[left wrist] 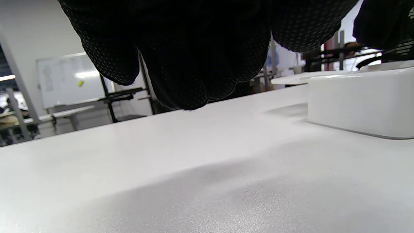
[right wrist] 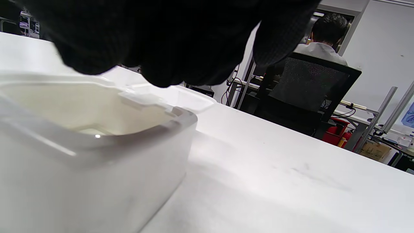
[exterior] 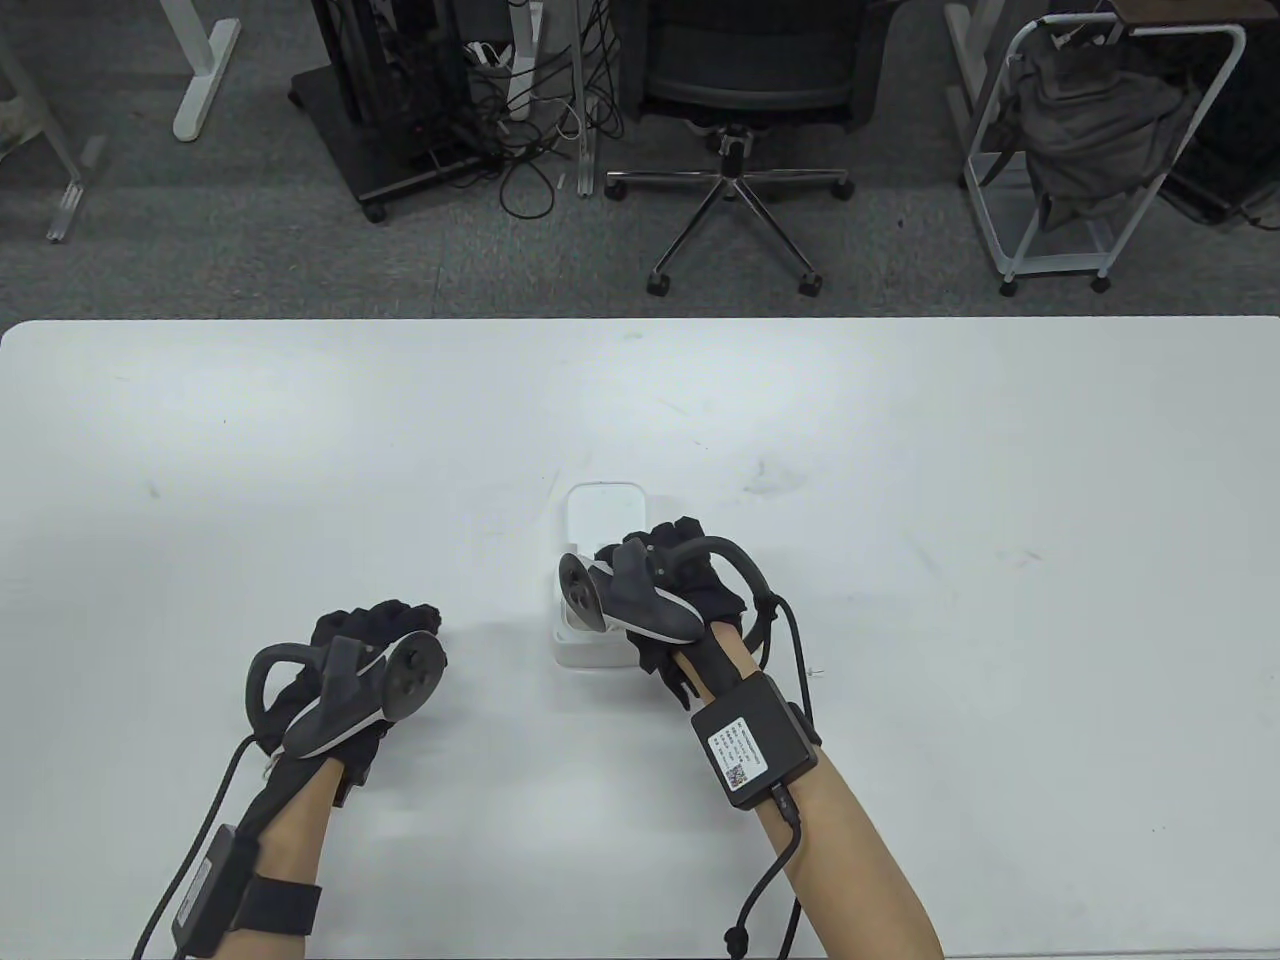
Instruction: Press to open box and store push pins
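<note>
White box (exterior: 590, 655) sat near table (exterior: 900, 450) centre, lid (exterior: 603, 510) flipped back at 12 o'clock. Right hand (exterior: 680, 590) hovered over open box, fingers curled; cannot tell if holding anything. Left hand (exterior: 345, 665) rested at box's 9 o'clock, apart, fingers loosely curled, nothing held.

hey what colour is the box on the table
White. The box shows best in the right wrist view, its lid open.
</note>
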A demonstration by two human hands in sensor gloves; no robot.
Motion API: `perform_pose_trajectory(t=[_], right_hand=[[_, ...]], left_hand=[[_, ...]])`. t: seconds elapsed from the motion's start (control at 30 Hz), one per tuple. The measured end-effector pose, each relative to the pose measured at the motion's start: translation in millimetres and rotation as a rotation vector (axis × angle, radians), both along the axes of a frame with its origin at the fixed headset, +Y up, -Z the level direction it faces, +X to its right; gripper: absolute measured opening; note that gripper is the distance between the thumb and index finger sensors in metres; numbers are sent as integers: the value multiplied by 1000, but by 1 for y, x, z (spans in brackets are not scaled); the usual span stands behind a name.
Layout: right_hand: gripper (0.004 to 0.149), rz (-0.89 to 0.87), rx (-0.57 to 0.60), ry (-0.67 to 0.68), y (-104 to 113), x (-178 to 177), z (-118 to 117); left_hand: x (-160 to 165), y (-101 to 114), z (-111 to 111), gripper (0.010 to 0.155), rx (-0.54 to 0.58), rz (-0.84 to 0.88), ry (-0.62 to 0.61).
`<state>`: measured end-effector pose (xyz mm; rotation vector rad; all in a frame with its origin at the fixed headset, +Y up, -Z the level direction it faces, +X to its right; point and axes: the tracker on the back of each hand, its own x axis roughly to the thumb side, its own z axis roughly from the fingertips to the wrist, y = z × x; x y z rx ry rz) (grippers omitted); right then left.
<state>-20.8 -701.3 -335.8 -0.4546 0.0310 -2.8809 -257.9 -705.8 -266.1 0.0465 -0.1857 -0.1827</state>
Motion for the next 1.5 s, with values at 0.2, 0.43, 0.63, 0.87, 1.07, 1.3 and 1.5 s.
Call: perform_pose_trajectory(t=[0.2,0.43,0.63,0.87,1.07,1.3,1.5], right_hand=[[52,20,2,-33,2,20,3],[52,24,-8,-89,2,51,9],[54,59,-8,-126,-3,77,18],[54,52,-26,-179,-12,109,27],[53,37,-72,-227,-30,137,37],[52,78,-105,-255,-47,152,44],[50,85,-112,-270,-59,156,46]], left_hand=[[0,0,0,52,-2,-1,3],[0,0,-1,52,-2,-4,4],[0,0,-1,52,-5,0,3],[1,-1,-1,52,-14,-1,0],[2,-2,0,52,-19,1,-3],[3,-3,-1,52,-33,-2,-2],[3,-3,-1,52,-32,-2,-2]])
